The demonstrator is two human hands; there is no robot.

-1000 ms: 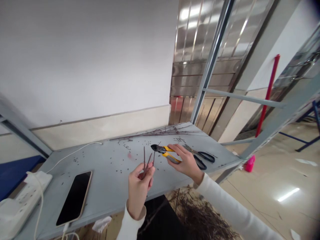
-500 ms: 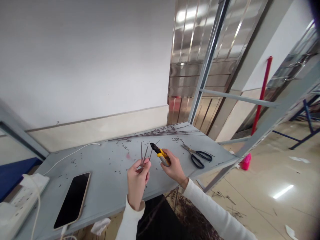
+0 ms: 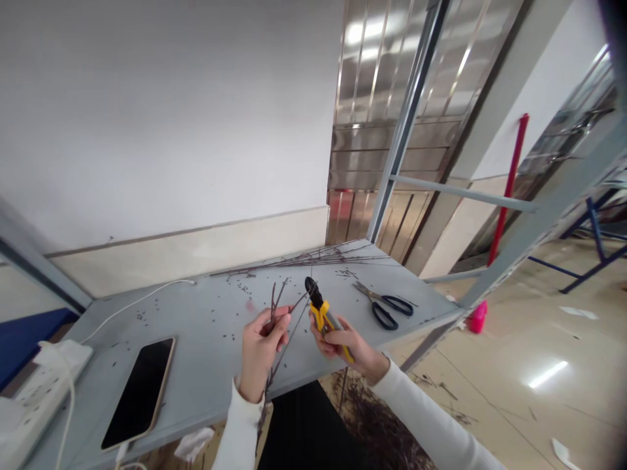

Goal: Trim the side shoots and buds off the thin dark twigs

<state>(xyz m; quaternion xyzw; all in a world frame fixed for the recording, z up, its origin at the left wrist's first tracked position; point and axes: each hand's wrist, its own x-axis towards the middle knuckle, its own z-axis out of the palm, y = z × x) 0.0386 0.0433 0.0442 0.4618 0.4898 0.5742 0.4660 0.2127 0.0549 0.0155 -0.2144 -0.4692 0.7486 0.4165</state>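
Several thin dark twigs (image 3: 275,301) are pinched in my left hand (image 3: 263,346), their ends fanning upward. One longer twig slants down below the fingers past the table's front edge. My right hand (image 3: 343,343) is wrapped round yellow-and-grey cutting pliers (image 3: 323,316), black jaws pointing up and left. The jaws are beside the tip of a twig leaning right from my left hand; whether they touch it I cannot tell. Scissors with black handles (image 3: 385,307) lie on the table to the right of my right hand.
Long thin branches (image 3: 298,260) lie along the back of the grey table (image 3: 196,365). Small dark clippings are scattered over it. A phone (image 3: 140,393), a white cable (image 3: 132,301) and a power strip (image 3: 42,391) are at the left. Twigs (image 3: 375,418) heap on the floor below.
My right hand has turned the pliers more upright, and their jaws have shifted slightly right. The twigs in my left hand have tilted, one now leaning right towards the jaws.
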